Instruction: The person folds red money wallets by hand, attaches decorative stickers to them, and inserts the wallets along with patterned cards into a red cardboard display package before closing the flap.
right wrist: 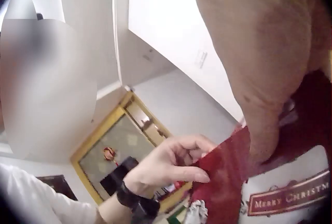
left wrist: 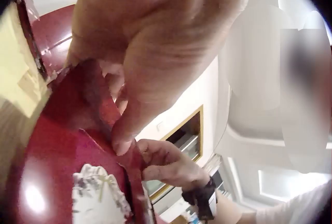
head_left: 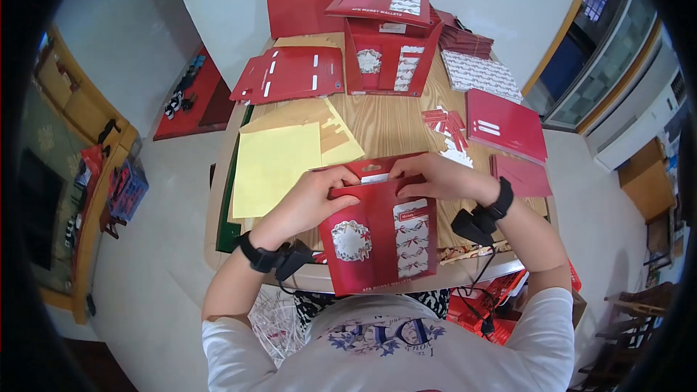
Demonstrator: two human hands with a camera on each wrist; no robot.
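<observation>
A red card packet (head_left: 379, 247) with a wreath picture and a strip of bow patterns stands upright at the table's front edge. My left hand (head_left: 319, 192) pinches its upper left edge, thumb on the front face, fingers behind. The upper right edge is pinched by my right hand (head_left: 443, 176) in the same way. Between the hands, the packet's top shows a hanging hole and a white piece inside. In the right wrist view, a "Merry Christmas" label (right wrist: 290, 195) lies below the right thumb.
Behind the packet stands a red box (head_left: 385, 58) with a similar packet on top. Yellow sheets (head_left: 276, 167) and red flat cards (head_left: 290, 72) lie left. At right are red card stacks (head_left: 504, 125), a patterned stack (head_left: 481, 75) and small red and white strips (head_left: 446, 127).
</observation>
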